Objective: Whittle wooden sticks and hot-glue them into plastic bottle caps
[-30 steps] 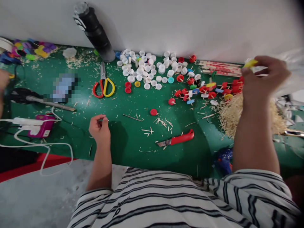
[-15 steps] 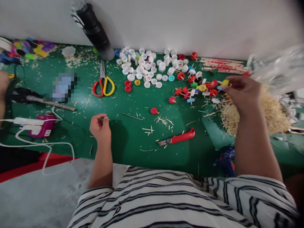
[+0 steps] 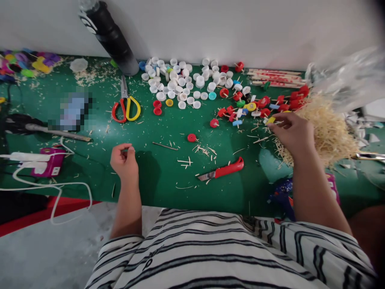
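Note:
My right hand (image 3: pixel 290 130) pinches a small yellow cap (image 3: pixel 270 120) at the front edge of a cluster of coloured caps with sticks through them, such as a green one (image 3: pixel 240 103). Just right of that hand lies a heap of thin wooden sticks (image 3: pixel 331 132). My left hand (image 3: pixel 124 158) is held closed above the table's near left part, thumb against the curled fingers; whatever it may hold is hidden. Between the hands lie a red cap (image 3: pixel 191 138), a thin metal rod (image 3: pixel 165 145), wood slivers and a red-handled knife (image 3: pixel 228 168).
Many white caps (image 3: pixel 171 85) spread along the back of the green table (image 3: pixel 168 176). Scissors (image 3: pixel 128 108), a black bottle (image 3: pixel 112 40), a phone (image 3: pixel 73 111) and a pink power block (image 3: pixel 48 162) with white cables occupy the left. Plastic bags (image 3: pixel 339 80) lie at the back right.
My right hand has moved left and nearer, with the yellow cap in its fingers, uncovering red caps behind. The view has shifted slightly. Another hand at the far left edge has gone from view.

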Motion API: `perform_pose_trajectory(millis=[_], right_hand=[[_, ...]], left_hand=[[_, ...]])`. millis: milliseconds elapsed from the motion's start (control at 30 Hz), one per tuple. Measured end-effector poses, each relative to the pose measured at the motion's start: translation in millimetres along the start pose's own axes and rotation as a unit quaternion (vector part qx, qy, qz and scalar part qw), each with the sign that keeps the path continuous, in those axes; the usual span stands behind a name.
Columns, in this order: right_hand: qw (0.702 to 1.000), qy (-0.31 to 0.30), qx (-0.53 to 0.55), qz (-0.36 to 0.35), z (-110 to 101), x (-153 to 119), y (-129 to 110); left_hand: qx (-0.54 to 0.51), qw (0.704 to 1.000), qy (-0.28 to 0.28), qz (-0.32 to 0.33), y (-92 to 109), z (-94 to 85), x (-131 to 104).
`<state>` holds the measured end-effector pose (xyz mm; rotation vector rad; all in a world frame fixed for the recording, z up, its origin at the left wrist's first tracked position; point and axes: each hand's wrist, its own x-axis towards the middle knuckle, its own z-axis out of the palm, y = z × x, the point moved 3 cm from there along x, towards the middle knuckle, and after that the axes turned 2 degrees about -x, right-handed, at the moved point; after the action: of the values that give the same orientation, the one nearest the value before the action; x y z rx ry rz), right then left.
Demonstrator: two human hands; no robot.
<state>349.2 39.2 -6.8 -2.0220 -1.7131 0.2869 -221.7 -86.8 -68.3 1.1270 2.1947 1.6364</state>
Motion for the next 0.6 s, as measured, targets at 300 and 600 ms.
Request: perform_pose_trajectory(millis=[300, 600], right_hand=[[0.989, -0.002, -0.139, -0.052, -6, -29, -4], [0.997, 0.012, -0.058, -0.05, -1, -17, -21]], left_hand=[[0.013, 1.0, -0.01, -0.008, 2, 0.6, 0], [0.001, 1.0, -0.011, -0.002, -1, 0.9, 1]])
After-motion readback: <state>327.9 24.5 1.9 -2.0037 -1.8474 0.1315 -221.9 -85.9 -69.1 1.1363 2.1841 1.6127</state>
